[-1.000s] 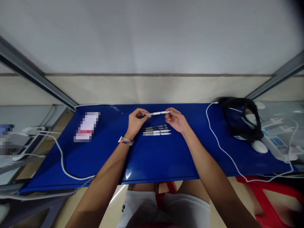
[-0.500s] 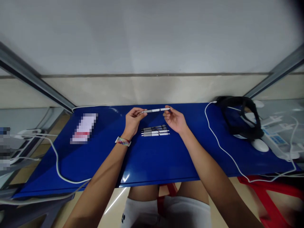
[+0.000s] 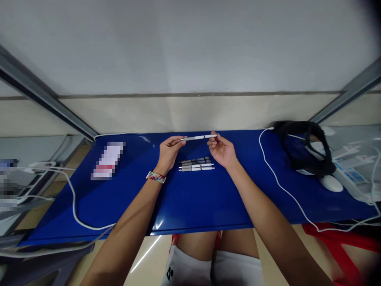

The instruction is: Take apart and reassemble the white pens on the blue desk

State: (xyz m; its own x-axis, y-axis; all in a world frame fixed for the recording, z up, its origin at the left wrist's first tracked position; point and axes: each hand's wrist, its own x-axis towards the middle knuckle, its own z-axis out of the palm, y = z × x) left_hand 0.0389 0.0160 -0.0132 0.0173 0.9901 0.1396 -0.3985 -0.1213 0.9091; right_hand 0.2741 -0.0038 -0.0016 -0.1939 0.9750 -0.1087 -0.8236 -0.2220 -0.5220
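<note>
A white and grey pen [image 3: 199, 138] is held level above the blue table [image 3: 196, 206], between my two hands. My left hand [image 3: 171, 151], with a colourful band on its wrist, pinches the pen's pointed end between thumb and fingers. At the other end, the fingertips of my right hand [image 3: 222, 151] close on the push-button end. Just below the hands, several pens [image 3: 195, 164] lie side by side on the table, dark ones behind and white ones in front, their tips toward the left.
A pixelated pale rectangular item [image 3: 107, 161] lies on the left of the table. On the right sit a black headset-like strap [image 3: 306, 149] and a white rounded object [image 3: 331, 183]. White cables [image 3: 281, 186] run along both sides. A wall [image 3: 193, 113] stands behind.
Both hands and the pen keep nearly the same pose. The whole view has shifted slightly, and my legs below the table have moved.
</note>
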